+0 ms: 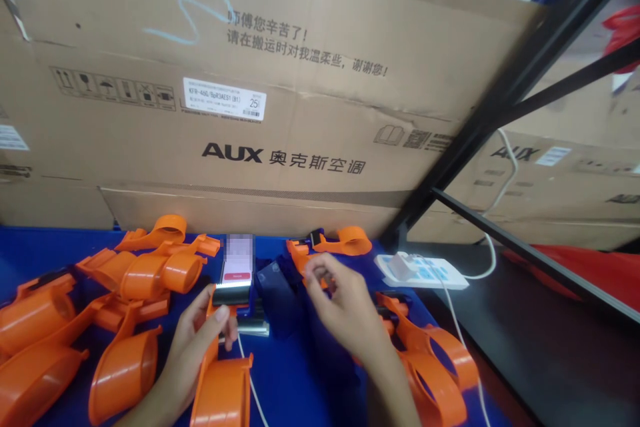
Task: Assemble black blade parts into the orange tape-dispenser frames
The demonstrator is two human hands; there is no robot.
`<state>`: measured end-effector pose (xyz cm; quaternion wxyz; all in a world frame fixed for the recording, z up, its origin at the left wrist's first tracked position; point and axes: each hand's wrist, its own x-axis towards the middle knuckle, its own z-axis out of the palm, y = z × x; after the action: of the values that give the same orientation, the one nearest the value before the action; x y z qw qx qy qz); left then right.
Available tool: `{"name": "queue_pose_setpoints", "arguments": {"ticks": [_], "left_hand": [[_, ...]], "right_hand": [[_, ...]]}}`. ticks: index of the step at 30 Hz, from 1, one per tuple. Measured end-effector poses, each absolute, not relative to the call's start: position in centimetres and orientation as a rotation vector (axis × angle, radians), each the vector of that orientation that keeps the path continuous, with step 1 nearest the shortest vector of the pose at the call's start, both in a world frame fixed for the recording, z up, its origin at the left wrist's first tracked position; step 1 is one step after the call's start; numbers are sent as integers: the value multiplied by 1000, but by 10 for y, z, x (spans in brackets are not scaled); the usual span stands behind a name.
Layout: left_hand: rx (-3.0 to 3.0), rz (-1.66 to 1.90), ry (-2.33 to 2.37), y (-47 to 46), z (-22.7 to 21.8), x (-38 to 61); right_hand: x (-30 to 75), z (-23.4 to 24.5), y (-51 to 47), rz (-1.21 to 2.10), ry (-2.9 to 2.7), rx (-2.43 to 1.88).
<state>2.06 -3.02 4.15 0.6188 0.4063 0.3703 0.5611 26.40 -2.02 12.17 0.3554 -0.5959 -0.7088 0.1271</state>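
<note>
The fingers (218, 320) of the left hand (195, 340) were wrapped around the handle of an orange tape dispenser (223, 383); those of the right hand (340, 300) were loosely curled, and whether anything was pinched there could not be told. Behind, a large carton (310, 120) was set along the far edge of the blue surface (285, 373), and the view at right was crossed by a black frame (480, 103). More dispensers (140, 277) were heaped at left, with others spread at right. By appearance, work was under way on one dispenser only; how many were finished could not be told. Forward room was limited by the carton, leftward room by the heap. The right edge was crowded by a power strip (447, 273). A phone (238, 257) was placed just beyond the held dispenser's head.
</note>
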Motion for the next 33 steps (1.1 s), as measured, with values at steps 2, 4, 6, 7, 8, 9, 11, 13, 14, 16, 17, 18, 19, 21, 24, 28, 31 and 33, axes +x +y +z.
{"name": "queue_pose_setpoints", "arguments": {"ticks": [2, 4, 6, 7, 8, 9, 11, 13, 14, 16, 17, 18, 19, 21, 24, 28, 31, 33], "left_hand": [[934, 1278, 854, -30, 42, 22], [927, 1266, 860, -30, 39, 23], [914, 1261, 864, -30, 35, 25], [904, 1263, 866, -29, 32, 26], [896, 1263, 865, -29, 30, 27], [893, 1263, 862, -28, 29, 27], [902, 1262, 856, -26, 29, 28], [926, 1255, 855, -24, 31, 27], [940, 1247, 855, -24, 32, 26], [957, 1235, 858, -23, 35, 25], [958, 1234, 866, -23, 35, 24], [958, 1237, 877, -23, 36, 23], [958, 1242, 890, -23, 37, 22], [968, 1255, 925, -23, 38, 21], [992, 1268, 961, -23, 40, 19], [995, 1270, 941, -23, 39, 19], [981, 1279, 930, -22, 33, 20], [927, 1279, 921, -20, 27, 21]], "right_hand": [[248, 124, -26, 598, -1935, -1294], [233, 122, -31, 716, -2028, -1183], [221, 114, -32, 706, -2079, -1160], [216, 109, -32, 676, -2090, -1160], [212, 103, -31, 638, -2097, -1159], [209, 96, -30, 595, -2104, -1152], [202, 85, -27, 490, -2098, -1144], [198, 76, -25, 388, -2082, -1130], [196, 72, -24, 345, -2077, -1124], [193, 66, -24, 269, -2071, -1122], [192, 64, -25, 232, -2070, -1128], [191, 61, -26, 201, -2070, -1134], [190, 59, -26, 178, -2074, -1136], [189, 55, -27, 165, -2092, -1127], [187, 51, -28, 196, -2122, -1098], [185, 51, -25, 244, -2125, -1052], [186, 52, -22, 267, -2106, -1023], [188, 52, -20, 241, -2085, -1014]]}}
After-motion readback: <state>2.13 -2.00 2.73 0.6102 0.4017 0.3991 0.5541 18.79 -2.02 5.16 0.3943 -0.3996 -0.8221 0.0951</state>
